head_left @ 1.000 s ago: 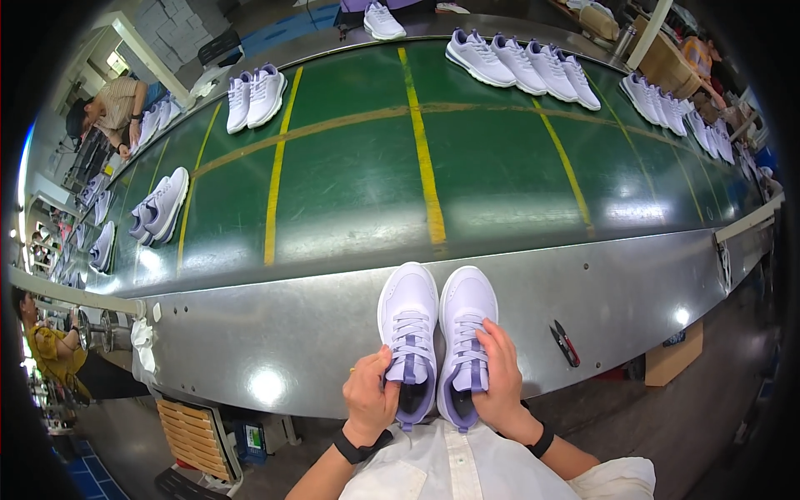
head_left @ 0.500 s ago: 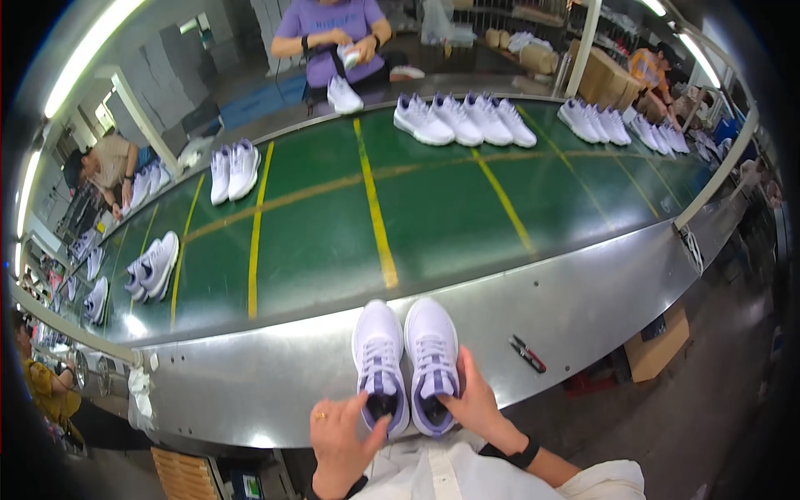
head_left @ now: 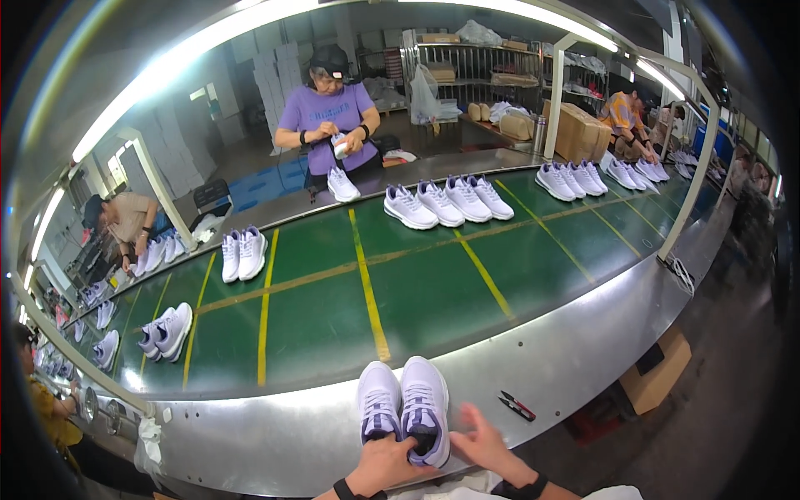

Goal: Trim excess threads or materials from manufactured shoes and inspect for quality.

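Head view, left hand (head_left: 385,463) gripping pale lilac sneakers (head_left: 404,406) at heels, right hand (head_left: 483,443) open, fingers spread beside them.

- Bright overhead light strips (head_left: 192,58) run above the green belt (head_left: 433,283).
- Glare spots show on the metal edge (head_left: 275,433) below the belt.
- Straight lines bow strongly; corners are black.
- Focus is sharp at the centre, softer at the rim.

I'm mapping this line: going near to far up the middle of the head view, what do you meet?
Left hand → pair of white-and-lilac shoes → steel edge → green belt → row of white shoes → person in purple shirt.
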